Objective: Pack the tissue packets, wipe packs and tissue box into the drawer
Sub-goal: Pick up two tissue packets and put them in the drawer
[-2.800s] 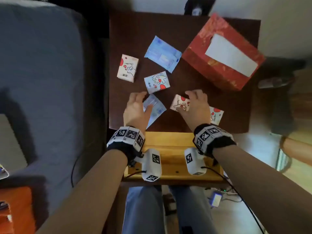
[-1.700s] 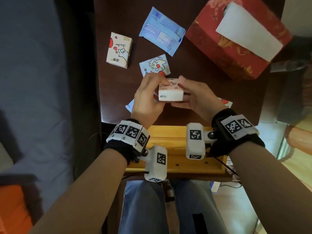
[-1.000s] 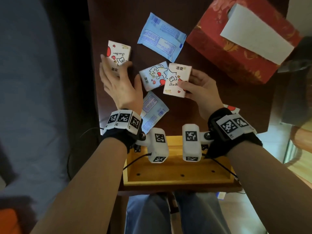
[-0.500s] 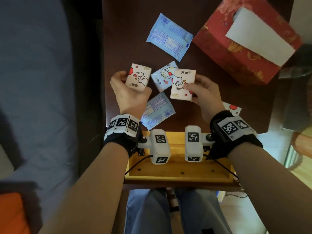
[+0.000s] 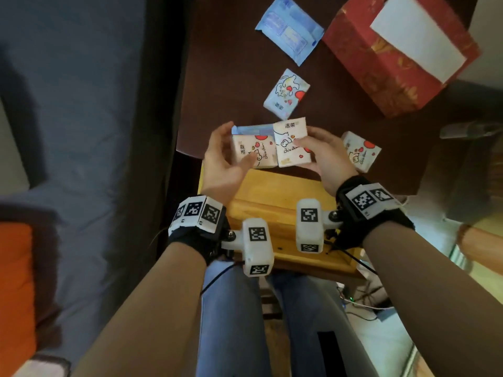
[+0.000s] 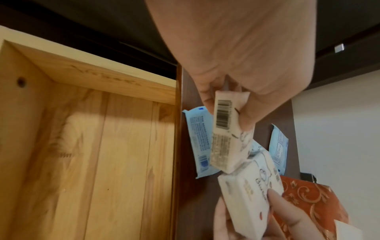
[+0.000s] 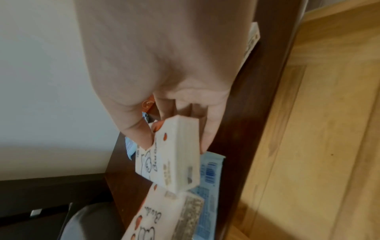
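My left hand pinches a white cartoon tissue packet, whose barcode edge shows in the left wrist view. My right hand grips a second white packet. The two packets touch side by side above the table's near edge, just beyond the open wooden drawer. A blue wipe pack lies under them. On the table lie a blue tissue packet, another wipe pack, a white packet and the red tissue box.
The dark brown table stands between a grey bed on the left and pale floor on the right. The drawer's bare wooden floor shows nothing inside. My knees in jeans are under the drawer front.
Both hands drew their packets back toward the near table edge and brought them together side by side. Before that, my left hand picked its packet up from the table's left side.
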A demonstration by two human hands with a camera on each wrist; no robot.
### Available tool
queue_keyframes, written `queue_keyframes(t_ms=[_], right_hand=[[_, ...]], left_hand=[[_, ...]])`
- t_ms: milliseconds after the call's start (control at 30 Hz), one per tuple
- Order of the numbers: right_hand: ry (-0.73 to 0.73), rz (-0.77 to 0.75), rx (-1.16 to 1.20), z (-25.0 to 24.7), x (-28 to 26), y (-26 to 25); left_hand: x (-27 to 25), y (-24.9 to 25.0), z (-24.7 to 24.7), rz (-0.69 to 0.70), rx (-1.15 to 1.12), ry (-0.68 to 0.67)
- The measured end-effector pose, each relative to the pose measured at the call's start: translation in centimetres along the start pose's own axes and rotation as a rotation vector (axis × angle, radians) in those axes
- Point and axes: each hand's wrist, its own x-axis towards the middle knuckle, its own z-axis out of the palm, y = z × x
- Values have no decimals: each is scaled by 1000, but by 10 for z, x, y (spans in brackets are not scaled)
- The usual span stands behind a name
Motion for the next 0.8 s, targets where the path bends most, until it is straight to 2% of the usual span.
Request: queue_keyframes(t_ms=[133, 233, 333, 567, 733, 800], right_hand=[[-7, 32, 0, -3, -19, 18], [0, 83, -24, -3, -29, 42], [29, 117, -40, -2, -39, 72], [75, 192, -45, 15, -50, 148], [119, 178, -124, 20, -37, 196], [117, 174, -179, 22, -23, 212]], left_hand=[[-25, -11, -1, -78, -81, -6], [-40, -25, -5, -189, -150, 14], [-52, -46, -15, -257, -139, 2], [-69, -111, -32, -246, -73, -72], [-55, -163, -30, -254, 132, -137], [-44, -180, -27, -215, 225, -158]])
